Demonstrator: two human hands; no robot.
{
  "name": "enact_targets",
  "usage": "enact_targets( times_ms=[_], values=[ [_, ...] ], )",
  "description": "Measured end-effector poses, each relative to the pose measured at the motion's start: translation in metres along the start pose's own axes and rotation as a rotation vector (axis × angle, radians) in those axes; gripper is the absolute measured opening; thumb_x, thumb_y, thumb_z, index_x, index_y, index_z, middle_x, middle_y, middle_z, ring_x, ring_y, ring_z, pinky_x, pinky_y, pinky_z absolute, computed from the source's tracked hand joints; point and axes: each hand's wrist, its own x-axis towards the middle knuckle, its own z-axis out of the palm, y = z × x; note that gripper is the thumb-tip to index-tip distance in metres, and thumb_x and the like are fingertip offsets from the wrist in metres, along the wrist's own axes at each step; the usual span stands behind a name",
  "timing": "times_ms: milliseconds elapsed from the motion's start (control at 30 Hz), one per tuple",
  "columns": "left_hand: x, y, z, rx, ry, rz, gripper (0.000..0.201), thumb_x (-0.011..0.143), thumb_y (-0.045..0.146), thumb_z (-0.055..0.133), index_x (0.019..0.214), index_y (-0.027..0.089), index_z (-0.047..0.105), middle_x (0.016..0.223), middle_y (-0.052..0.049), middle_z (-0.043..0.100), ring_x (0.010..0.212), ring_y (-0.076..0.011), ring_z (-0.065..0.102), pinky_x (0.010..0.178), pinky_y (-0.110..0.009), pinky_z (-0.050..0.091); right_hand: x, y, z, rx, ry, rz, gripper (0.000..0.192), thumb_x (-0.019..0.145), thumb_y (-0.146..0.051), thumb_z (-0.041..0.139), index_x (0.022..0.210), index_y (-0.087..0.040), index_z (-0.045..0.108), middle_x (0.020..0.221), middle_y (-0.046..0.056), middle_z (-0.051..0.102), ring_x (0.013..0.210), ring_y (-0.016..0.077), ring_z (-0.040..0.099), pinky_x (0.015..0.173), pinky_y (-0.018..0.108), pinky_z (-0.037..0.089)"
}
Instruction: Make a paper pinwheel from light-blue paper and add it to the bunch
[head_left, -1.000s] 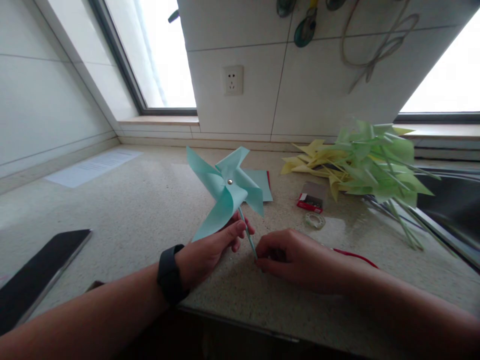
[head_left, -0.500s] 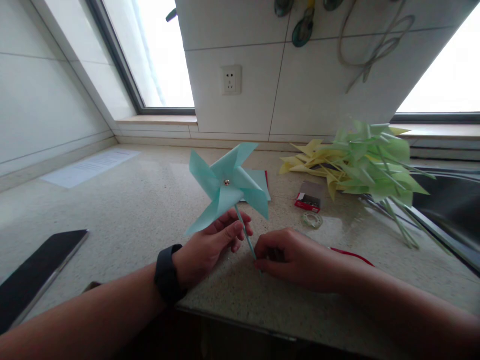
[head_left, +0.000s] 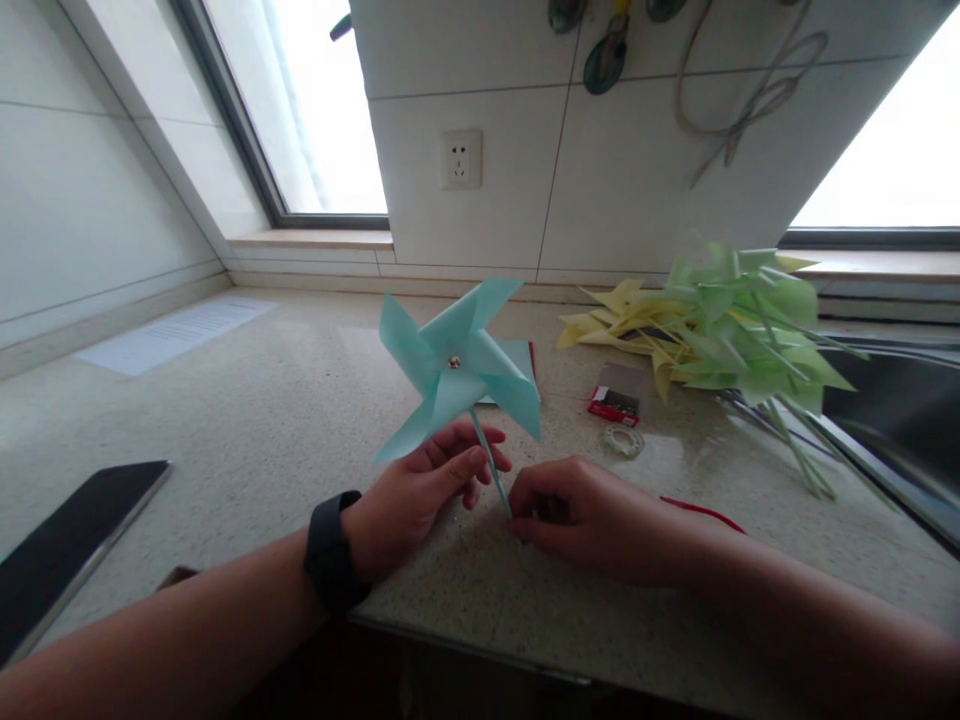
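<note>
A light blue paper pinwheel (head_left: 457, 385) with a small metallic pin at its centre stands tilted above the counter, facing me. Its thin blue stick (head_left: 493, 470) slants down to the right. My left hand (head_left: 427, 485), with a dark watch on the wrist, is loosely closed about the upper stick, just under the blades; the thumb lies at the stick and the fingers curl behind it. My right hand (head_left: 577, 510) pinches the stick's lower end between thumb and fingers, close to the counter. Light blue paper (head_left: 517, 360) with a red edge lies partly hidden behind the pinwheel.
Yellow pinwheels (head_left: 619, 325) and green pinwheels (head_left: 765, 330) lie heaped by the dark sink (head_left: 900, 400). A small red box (head_left: 616, 392) and a tape roll (head_left: 623, 441) sit nearby. A red strip (head_left: 701, 512), a dark tablet-like device (head_left: 75, 545) and a printed sheet (head_left: 180, 330) rest on the counter.
The pinwheel's blades have turned or tilted very slightly. Both hands keep their hold on the stick; the view has shifted a little.
</note>
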Motion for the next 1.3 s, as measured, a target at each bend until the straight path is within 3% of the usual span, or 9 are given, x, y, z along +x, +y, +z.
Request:
enact_targets(
  times_ms=[300, 433, 633, 967, 1300],
  values=[
    [0.000, 0.002, 0.004, 0.073, 0.002, -0.030, 0.026, 0.093, 0.035, 0.070, 0.113, 0.019, 0.068, 0.102, -0.005, 0.070, 0.075, -0.0115, 0.057, 0.062, -0.023, 0.046, 0.000, 0.006, 0.001, 0.031, 0.030, -0.004, 0.011, 0.090, -0.028, 0.064, 0.084, -0.019, 0.066, 0.066, -0.006, 0.056, 0.058, 0.0081, 0.044, 0.053, 0.021, 0.034],
    [0.001, 0.002, 0.006, 0.126, 0.001, -0.071, 0.026, 0.093, 0.032, 0.067, 0.115, 0.018, 0.065, 0.103, -0.005, 0.068, 0.068, -0.0092, 0.054, 0.060, -0.023, 0.045, 0.000, 0.008, 0.000, 0.048, 0.056, 0.002, 0.011, 0.090, -0.029, 0.064, 0.083, -0.020, 0.066, 0.066, -0.006, 0.056, 0.059, 0.0086, 0.045, 0.053, 0.021, 0.035],
    [0.000, -0.002, 0.004, 0.207, 0.011, -0.090, 0.024, 0.092, 0.024, 0.062, 0.115, 0.020, 0.060, 0.103, -0.004, 0.065, 0.081, -0.0135, 0.057, 0.063, -0.024, 0.046, 0.003, 0.015, -0.001, 0.050, 0.189, 0.036, 0.015, 0.090, -0.033, 0.063, 0.083, -0.020, 0.066, 0.068, -0.004, 0.058, 0.062, 0.0114, 0.049, 0.056, 0.024, 0.038],
    [-0.004, -0.003, 0.001, 0.340, -0.032, -0.152, 0.021, 0.094, 0.024, 0.057, 0.114, 0.022, 0.059, 0.099, -0.001, 0.062, 0.076, -0.0130, 0.052, 0.067, -0.027, 0.043, 0.012, 0.031, -0.015, 0.049, 0.483, 0.097, 0.015, 0.086, -0.033, 0.063, 0.078, -0.020, 0.063, 0.069, -0.001, 0.062, 0.063, 0.0137, 0.051, 0.058, 0.027, 0.039],
    [-0.005, 0.001, 0.001, 0.429, -0.083, -0.181, 0.016, 0.094, 0.027, 0.057, 0.107, 0.020, 0.063, 0.092, -0.001, 0.066, 0.074, -0.0140, 0.054, 0.068, -0.028, 0.039, 0.012, 0.032, -0.019, 0.001, 0.539, 0.144, 0.017, 0.085, -0.031, 0.065, 0.072, -0.019, 0.063, 0.064, -0.001, 0.061, 0.059, 0.0126, 0.050, 0.055, 0.026, 0.037]
  ],
)
